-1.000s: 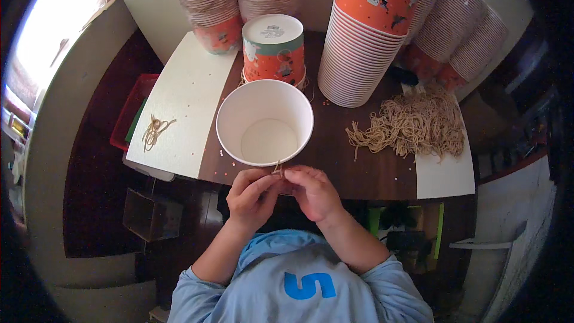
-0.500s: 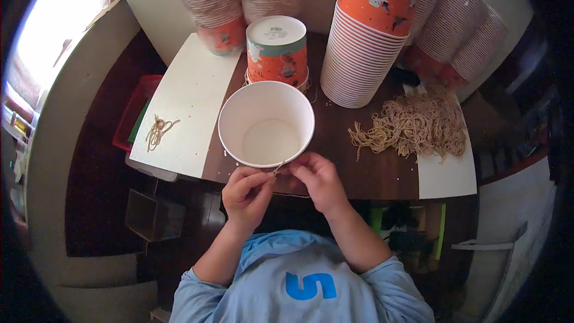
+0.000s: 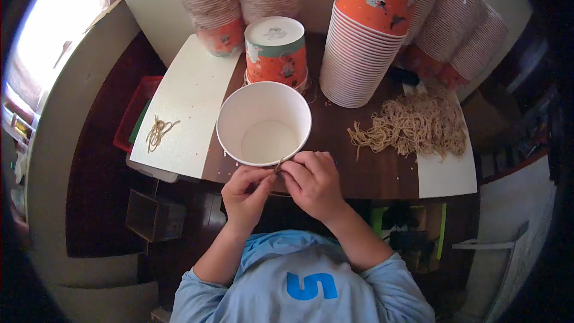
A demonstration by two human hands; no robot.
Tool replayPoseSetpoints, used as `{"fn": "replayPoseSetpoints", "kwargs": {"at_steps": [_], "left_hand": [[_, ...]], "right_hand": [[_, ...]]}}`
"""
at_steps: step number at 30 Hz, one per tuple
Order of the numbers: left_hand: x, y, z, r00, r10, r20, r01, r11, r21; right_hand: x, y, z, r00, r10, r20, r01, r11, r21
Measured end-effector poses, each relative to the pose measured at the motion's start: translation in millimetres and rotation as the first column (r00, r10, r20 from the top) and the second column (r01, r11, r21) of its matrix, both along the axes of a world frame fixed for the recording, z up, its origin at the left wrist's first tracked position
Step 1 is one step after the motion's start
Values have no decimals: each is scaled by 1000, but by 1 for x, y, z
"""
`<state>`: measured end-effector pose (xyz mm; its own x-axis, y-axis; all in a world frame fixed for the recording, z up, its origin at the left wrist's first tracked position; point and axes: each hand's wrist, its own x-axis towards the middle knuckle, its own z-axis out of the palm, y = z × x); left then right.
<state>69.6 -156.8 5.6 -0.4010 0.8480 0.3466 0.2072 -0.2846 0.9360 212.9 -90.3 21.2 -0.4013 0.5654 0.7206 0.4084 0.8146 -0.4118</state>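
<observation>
A paper bucket [image 3: 263,122] with a white inside stands at the table's near edge, its mouth tipped toward me. Just below its near rim, my left hand [image 3: 245,194] pinches a thin tan string [image 3: 279,165] between thumb and fingers. My right hand [image 3: 315,186] meets it there, fingertips closed on the same string close to the rim. Fingers cover most of the string and the bucket's near outer wall. Behind this bucket, an orange and green printed bucket [image 3: 276,63] sits upside down, with string around its lower rim.
A tall stack of nested buckets [image 3: 362,54] rises at the back right. A tangled heap of tan strings [image 3: 418,125] lies to the right, and a few loose strings [image 3: 159,133] lie at left. Wrapped bucket stacks [image 3: 206,0] line the back. A red crate [image 3: 134,113] is beyond the left edge.
My right hand has turned and its fingers have drawn in nearer my left fingertips at the string. The bucket has shifted slightly left.
</observation>
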Motion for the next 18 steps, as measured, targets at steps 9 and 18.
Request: {"fn": "replayPoseSetpoints", "kwargs": {"at_steps": [9, 18], "left_hand": [[-5, -1, 2, 1000, -15, -25, 14, 999, -29], [-12, -12, 7, 980, -188, 70, 201, 924, -326]], "right_hand": [[9, 8, -1, 999, 20, -32, -19, 999, 42], [12, 9, -9, 997, -28, -75, 31, 999, 43]]}}
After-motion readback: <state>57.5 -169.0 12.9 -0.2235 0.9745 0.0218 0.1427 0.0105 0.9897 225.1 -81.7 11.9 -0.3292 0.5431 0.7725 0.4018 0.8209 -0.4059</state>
